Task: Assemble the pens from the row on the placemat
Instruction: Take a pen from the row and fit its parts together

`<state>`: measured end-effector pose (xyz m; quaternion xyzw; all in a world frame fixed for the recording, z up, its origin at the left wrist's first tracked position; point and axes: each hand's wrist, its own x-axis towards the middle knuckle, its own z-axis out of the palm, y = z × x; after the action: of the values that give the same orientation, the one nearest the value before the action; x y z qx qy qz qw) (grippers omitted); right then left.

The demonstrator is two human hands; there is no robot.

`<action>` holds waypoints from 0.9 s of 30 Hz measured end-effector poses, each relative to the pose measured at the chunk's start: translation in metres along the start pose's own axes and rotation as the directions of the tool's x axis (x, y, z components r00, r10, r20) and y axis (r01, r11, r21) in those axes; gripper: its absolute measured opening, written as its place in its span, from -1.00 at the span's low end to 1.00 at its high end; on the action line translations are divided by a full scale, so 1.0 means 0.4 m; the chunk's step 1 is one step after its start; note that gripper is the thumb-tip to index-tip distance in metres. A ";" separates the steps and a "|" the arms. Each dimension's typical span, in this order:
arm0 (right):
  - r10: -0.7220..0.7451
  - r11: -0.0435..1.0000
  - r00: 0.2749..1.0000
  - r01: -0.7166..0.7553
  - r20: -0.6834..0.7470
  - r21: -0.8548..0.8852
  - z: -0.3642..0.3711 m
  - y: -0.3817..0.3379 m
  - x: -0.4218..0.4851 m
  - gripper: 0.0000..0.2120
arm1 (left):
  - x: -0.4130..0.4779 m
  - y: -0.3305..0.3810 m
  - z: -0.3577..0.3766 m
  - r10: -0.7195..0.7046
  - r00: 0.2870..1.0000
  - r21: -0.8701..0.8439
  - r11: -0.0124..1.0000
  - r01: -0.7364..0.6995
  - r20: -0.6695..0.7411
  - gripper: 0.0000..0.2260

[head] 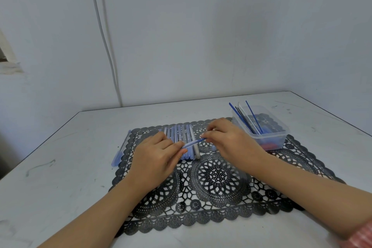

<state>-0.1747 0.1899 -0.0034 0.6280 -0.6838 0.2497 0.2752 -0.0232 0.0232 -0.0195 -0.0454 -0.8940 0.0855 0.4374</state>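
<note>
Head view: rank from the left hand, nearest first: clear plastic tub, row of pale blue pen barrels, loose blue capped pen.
1. Row of pale blue pen barrels, just beyond the left hand.
2. Loose blue capped pen, to its left.
3. Clear plastic tub, far right.

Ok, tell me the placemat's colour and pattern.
The placemat is black, lace-like openwork; head view shows it best.

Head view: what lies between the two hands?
Head view shows a pen barrel with a blue refill in it, held by left hand and right hand above the row of barrels.
</note>
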 end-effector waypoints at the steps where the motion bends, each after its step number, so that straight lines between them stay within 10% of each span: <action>1: 0.019 1.000 1.000 -0.019 -0.007 -0.004 -0.009 -0.003 0.001 -0.86 | -0.001 -0.001 0.000 -0.001 1.000 -0.002 1.000 0.001 0.000 -0.75; 10: 0.000 0.998 0.997 0.004 0.079 -0.061 -0.002 -0.001 0.000 -0.49 | -0.003 -0.002 0.003 -0.018 1.000 0.009 1.000 0.018 0.004 -0.76; 27: 0.076 0.940 0.977 -0.137 0.199 0.313 -0.015 -0.003 0.009 -0.76 | -0.002 -0.002 0.001 -0.003 1.000 0.001 1.000 0.003 0.010 -0.75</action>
<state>-0.1735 0.1912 0.0034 0.6471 -0.6887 0.3145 0.0899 -0.0231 0.0223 -0.0202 -0.0434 -0.8962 0.0857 0.4331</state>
